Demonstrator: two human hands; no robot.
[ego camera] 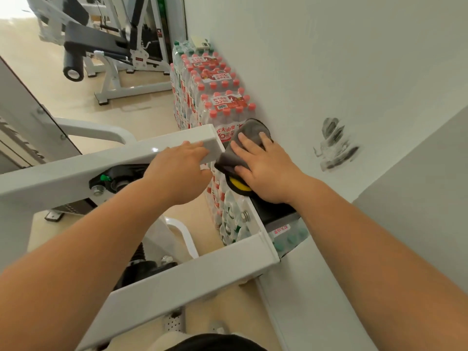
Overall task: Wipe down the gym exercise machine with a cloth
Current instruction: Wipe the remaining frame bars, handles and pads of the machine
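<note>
A white steel gym machine fills the lower left, with one arm [106,171] running up to a square end and a second beam [192,282] nearer me. My left hand [177,171] rests on the upper arm's end, fingers laid over its top. A grey cloth [247,143] is draped over a black roller with a yellow cap [238,184] at the machine's right end. My right hand [263,171] presses flat on the cloth, fingers spread.
Stacked packs of water bottles [215,97] with red caps stand against the white wall [329,59], right behind the roller. The wall carries a dark scuff [336,145]. Another white machine with black pads [106,46] stands on the beige floor at the back left.
</note>
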